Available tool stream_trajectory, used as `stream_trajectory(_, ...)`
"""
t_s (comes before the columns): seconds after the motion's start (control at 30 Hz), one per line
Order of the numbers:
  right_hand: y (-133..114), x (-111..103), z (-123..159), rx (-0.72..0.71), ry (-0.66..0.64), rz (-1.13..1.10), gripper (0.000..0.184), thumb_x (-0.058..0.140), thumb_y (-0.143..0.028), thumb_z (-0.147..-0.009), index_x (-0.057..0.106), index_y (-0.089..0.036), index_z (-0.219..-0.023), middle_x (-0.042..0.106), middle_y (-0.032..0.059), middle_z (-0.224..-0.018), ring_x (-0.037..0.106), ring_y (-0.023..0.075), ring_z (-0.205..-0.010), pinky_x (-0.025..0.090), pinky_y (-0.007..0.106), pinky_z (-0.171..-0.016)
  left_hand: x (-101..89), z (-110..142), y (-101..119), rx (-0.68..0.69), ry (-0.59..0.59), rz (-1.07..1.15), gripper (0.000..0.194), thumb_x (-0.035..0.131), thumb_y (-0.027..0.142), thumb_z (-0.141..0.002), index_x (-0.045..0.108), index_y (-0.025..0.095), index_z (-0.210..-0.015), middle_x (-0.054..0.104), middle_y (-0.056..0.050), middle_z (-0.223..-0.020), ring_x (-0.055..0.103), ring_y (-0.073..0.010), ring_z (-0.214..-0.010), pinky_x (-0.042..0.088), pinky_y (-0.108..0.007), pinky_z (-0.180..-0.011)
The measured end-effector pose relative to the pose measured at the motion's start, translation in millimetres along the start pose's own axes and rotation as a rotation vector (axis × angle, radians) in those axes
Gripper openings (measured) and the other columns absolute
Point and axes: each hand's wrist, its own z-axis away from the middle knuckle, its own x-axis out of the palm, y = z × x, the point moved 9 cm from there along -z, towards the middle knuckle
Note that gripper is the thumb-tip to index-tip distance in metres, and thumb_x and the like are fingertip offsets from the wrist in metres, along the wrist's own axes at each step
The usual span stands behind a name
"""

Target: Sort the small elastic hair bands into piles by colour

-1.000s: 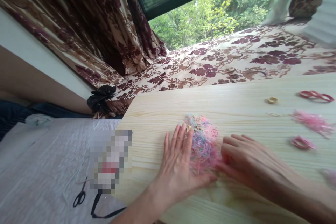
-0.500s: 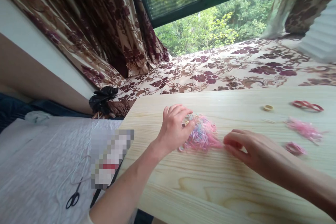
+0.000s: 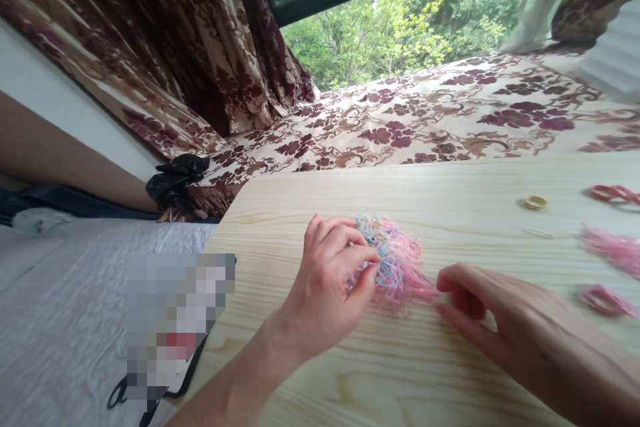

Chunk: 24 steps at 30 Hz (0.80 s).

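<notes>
A tangled heap of thin pastel strands and small loops [image 3: 393, 267], in pink, lilac, blue and green, lies on the wooden table. My left hand [image 3: 327, 273] rests over the heap's left side. Its thumb and index finger are pinched together on the strands, and the other fingers curl behind. At the heap's right edge, my right hand [image 3: 505, 317] has thumb and forefinger closed on the tips of some pink strands [image 3: 423, 285] stretched out from the heap. The exact spot of that pinch is blurred.
On the right of the table [image 3: 320, 197] lie a yellow ring [image 3: 535, 203], a thin pale stick [image 3: 539, 233], red loops [image 3: 615, 194], a loose pink bunch [image 3: 613, 247] and a pink loop bundle [image 3: 606, 299]. Scissors' handles [image 3: 118, 393] show beyond the left edge.
The view has shifted, so the table's right-hand items sit farther right. My left thumb and index finger have come together on the strands. My right hand stays at the pink ends.
</notes>
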Motion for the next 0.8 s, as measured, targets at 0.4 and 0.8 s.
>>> stream_trajectory(0.4, 2.5, 5.1, -1.3, 0.008, 0.034, -0.011, 0.018, 0.045, -0.027, -0.088, 0.049, -0.025, -0.071, 0.057, -0.0013, -0.054, 0.058, 0.015, -0.047, 0.034, 0.025, -0.04, 16.0, 8.2, 10.5, -0.015, -0.176, -0.024, 0.012, 0.07, 0.024, -0.078, 0.059, 0.02, -0.075, 0.062, -0.002, -0.095, 0.053, -0.0225, -0.118, 0.022, -0.054, -0.119)
stream_trajectory(0.8, -4.1, 3.9, -0.3, -0.028, 0.024, 0.043, 0.024, 0.043, -0.024, -0.091, 0.051, -0.023, -0.069, 0.059, 0.0, -0.058, 0.058, 0.0147, -0.05, 0.038, 0.025, -0.044, 18.8, 9.1, 11.6, 0.02, -0.181, -0.086, 0.01, 0.067, 0.022, -0.082, 0.059, 0.02, -0.078, 0.063, -0.003, -0.096, 0.052, -0.0231, -0.119, 0.023, -0.056, -0.117)
